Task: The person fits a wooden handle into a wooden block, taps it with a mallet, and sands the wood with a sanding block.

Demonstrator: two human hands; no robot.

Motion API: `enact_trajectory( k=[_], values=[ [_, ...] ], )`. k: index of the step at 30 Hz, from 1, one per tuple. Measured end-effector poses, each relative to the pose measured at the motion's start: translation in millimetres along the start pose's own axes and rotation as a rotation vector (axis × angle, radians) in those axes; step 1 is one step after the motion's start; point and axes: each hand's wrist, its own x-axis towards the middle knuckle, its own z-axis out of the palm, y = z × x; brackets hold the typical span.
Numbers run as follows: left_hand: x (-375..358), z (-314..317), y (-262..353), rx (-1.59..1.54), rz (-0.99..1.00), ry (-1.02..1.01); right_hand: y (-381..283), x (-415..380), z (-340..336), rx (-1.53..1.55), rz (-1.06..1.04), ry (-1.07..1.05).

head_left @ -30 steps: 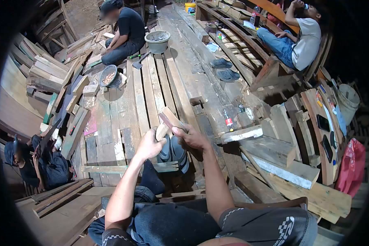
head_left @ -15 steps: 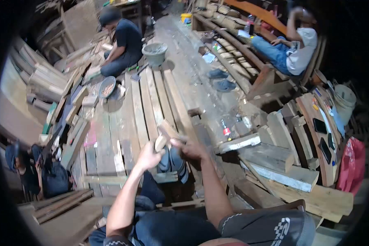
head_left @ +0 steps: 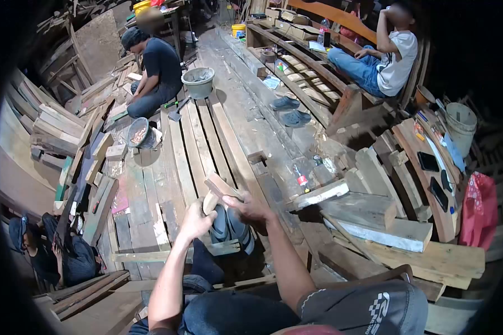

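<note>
Wooden piece [head_left: 217, 191] between both hands, perhaps gripped.

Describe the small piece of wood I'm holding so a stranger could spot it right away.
Start at the plank floor running up the middle. At its near end, the left hand and right hand meet around a short pale wood block. It alone is lifted off the boards.

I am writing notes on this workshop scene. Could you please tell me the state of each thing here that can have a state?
left hand: closed around the wooden piece
right hand: gripping the wooden piece from the other side
wooden piece: held up, off the planks
grey tub: upright, open on top
white bucket: upright, no lid
sandals: lying on the planks, not worn
</note>
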Motion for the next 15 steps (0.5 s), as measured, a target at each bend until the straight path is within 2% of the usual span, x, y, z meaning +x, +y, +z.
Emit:
enact_trajectory(
  k=[6, 10, 13, 15],
  values=[
    [3, 2, -3, -0.043, -0.003, -0.002, 26, 20, 0, 0.036, -0.151, 0.003],
    [-2, 2, 6, -0.101, 0.005, -0.007, 6, 8, -1, 0.081, -0.071, 0.163],
    [-1, 10, -1, -0.138, 0.071, 0.007, 11, 11, -3, 0.169, -0.112, 0.181],
    [-2, 15, 0, -0.141, 0.055, -0.055, 13, 12, -6, 0.244, -0.151, 0.225]
  ],
)
